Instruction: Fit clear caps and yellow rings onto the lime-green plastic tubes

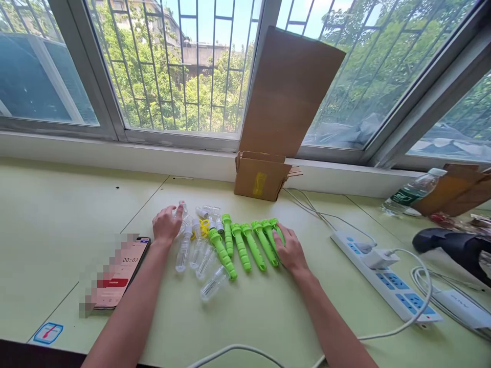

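The right hand (290, 248) has thumb and fingers astride the end tube (276, 227), axis eleven-to-five; the left hand (167, 225), farther, lies at nine o'clock. Whether either clamps, I cannot tell.

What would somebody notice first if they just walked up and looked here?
Probably the bright green tubes on the table, with the right hand at their right end and clear tubes lying nearer the left hand. Next might come the tall brown cardboard standing in front of the window, then the phone with its pinkish screen, beside the left forearm.
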A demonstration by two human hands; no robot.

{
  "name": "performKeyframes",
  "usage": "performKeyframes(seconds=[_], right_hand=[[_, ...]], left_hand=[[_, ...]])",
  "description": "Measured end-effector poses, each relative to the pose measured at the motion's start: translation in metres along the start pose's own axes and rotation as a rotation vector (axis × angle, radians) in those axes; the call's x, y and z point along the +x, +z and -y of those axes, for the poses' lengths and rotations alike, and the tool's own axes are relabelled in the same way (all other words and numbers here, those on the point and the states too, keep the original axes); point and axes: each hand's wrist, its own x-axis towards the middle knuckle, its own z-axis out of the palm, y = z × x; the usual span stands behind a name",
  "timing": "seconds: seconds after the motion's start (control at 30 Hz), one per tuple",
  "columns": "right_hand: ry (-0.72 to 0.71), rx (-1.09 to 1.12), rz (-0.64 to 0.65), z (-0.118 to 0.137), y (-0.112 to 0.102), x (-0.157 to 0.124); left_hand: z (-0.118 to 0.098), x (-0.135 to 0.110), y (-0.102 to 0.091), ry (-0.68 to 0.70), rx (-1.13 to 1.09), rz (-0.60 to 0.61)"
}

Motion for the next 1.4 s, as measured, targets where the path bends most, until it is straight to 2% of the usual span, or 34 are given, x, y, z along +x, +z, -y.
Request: performKeyframes(seconds=[0.13,0.33,0.57,0.8,1.4], right_hand=[[-0.026,0.020,0.023,0.003,0.000,-0.001],[-0.046,-0.045,0.082,0.019,0.000,-0.009],[-0.075,-0.172,0.135,0.035,0.000,-0.017],[-0.059,-0.204,0.139,0.032,-0.001,-0.015],[-0.032,-0.185,0.122,0.022,0.002,-0.007]], left_hand=[[0.001,-0.001,0.008,-0.026,-0.086,0.051],[-0.006,-0.004,0.019,0.047,-0.184,0.032],[-0.014,-0.006,0.032,0.075,-0.162,0.064],[-0.019,-0.006,0.035,0.076,-0.140,0.078],[-0.044,-0.010,0.047,0.018,-0.176,0.027]])
